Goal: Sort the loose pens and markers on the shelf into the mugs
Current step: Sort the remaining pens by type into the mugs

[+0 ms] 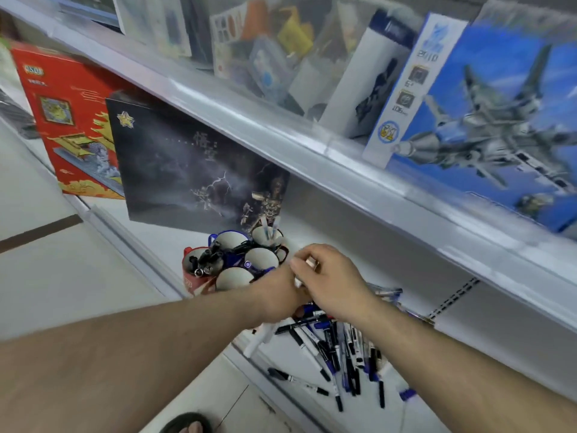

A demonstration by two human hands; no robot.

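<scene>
Several mugs stand clustered on the lower white shelf. The red mug holds black markers, and a back mug holds a few pens. A pile of loose pens and markers lies to the right of them. My right hand hovers between pile and mugs, its fingers curled round a white pen whose end pokes out at the fingertips. My left hand lies mostly hidden under the right one. A white marker sticks out below it, apparently in its grip.
A dark picture box and a red box stand behind and left of the mugs. The upper shelf edge overhangs the work area, carrying a blue aeroplane box. One black-capped marker lies near the shelf's front edge.
</scene>
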